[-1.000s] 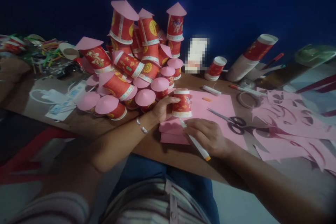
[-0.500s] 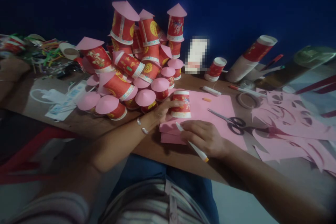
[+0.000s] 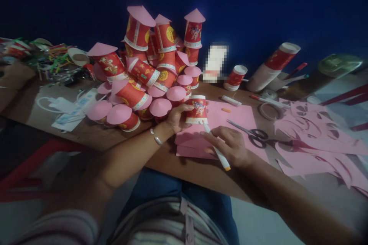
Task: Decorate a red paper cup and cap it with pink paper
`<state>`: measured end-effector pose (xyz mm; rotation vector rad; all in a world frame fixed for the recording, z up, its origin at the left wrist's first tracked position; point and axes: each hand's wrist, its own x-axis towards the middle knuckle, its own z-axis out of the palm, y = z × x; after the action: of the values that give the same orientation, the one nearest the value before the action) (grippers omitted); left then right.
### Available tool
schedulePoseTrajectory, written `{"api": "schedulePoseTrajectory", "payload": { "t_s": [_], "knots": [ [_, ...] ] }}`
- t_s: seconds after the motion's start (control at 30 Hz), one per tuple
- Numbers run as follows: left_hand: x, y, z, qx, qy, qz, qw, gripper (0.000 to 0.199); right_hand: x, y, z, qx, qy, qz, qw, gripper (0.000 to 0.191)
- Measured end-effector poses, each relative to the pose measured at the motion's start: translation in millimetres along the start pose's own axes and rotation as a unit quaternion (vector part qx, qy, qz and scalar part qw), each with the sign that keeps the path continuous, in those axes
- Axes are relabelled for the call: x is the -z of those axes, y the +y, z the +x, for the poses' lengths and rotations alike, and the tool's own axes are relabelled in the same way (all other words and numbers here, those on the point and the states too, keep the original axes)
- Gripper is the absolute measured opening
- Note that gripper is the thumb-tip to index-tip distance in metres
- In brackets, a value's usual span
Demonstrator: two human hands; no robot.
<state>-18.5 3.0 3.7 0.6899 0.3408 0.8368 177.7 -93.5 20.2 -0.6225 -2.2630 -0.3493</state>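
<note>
My left hand grips a red paper cup with a printed figure and a pale patterned rim at its lower end. In my right hand is a white marker with an orange end pointing toward me. Its tip meets, or nearly meets, the cup's lower rim; I cannot tell which. Beneath the cup lie pink paper sheets. Scissors with dark handles rest on them, right of my right hand. An orange marker cap sits on the paper behind.
Left of the cup, several red cups with pink cone tops are piled up. A power strip lies farther left. Pink paper scraps, a tape roll and a stack of cups are on the right. Another person's hand shows far left.
My right hand has brought the marker tip up to the cup's lower rim. The cup has risen slightly and tilted in my left hand. The view has shifted a little.
</note>
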Motion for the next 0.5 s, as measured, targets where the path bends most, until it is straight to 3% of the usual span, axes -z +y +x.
{"api": "schedulePoseTrajectory", "payload": {
  "t_s": [0.3,0.5],
  "knots": [
    [-0.1,-1.2,-1.0,0.005,-0.004,-0.010,1.000,0.047,0.6,-7.1,2.8,-0.026,0.030,0.057,0.998,0.025],
    [-3.1,-0.6,-2.6,-0.011,-0.001,-0.005,1.000,0.057,2.4,-9.8,4.6,-0.055,0.043,0.068,0.995,0.023]
  ]
}}
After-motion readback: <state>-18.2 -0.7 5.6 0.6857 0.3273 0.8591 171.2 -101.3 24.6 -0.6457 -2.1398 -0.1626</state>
